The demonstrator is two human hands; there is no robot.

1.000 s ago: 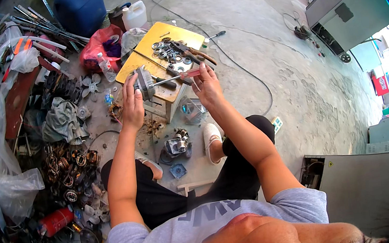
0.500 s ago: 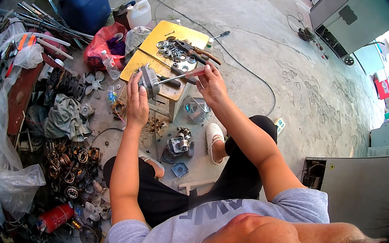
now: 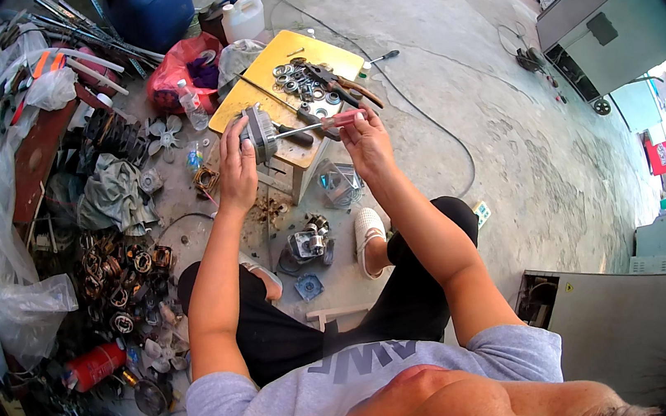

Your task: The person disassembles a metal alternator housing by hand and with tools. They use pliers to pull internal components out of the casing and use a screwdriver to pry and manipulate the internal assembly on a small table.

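Note:
My left hand [image 3: 240, 165] grips a grey finned metal motor housing [image 3: 261, 134] over the near edge of a small yellow-topped table [image 3: 256, 91]. Closed round the red handle of a screwdriver [image 3: 343, 119], my right hand [image 3: 367, 144] holds its shaft level, with the tip against the right side of the housing. Behind them on the tabletop lie pliers [image 3: 342, 82], several metal rings and bearings [image 3: 293, 82], and a long thin tool with a dark handle [image 3: 274, 99]. Whether the tip sits in a screw is too small to tell.
Between my feet stand a partly opened motor [image 3: 311, 242] and a blue-grey square part [image 3: 309, 287]. A clear plastic container [image 3: 340, 184] is by the table leg. Copper windings [image 3: 113, 281], fan blades [image 3: 164, 135] and a red cylinder [image 3: 95, 367] crowd the left. A cable [image 3: 431, 125] crosses the floor.
The red handle has turned a little in my right hand and the fingers have shifted on it. The whole view has slid slightly; the left hand keeps its hold.

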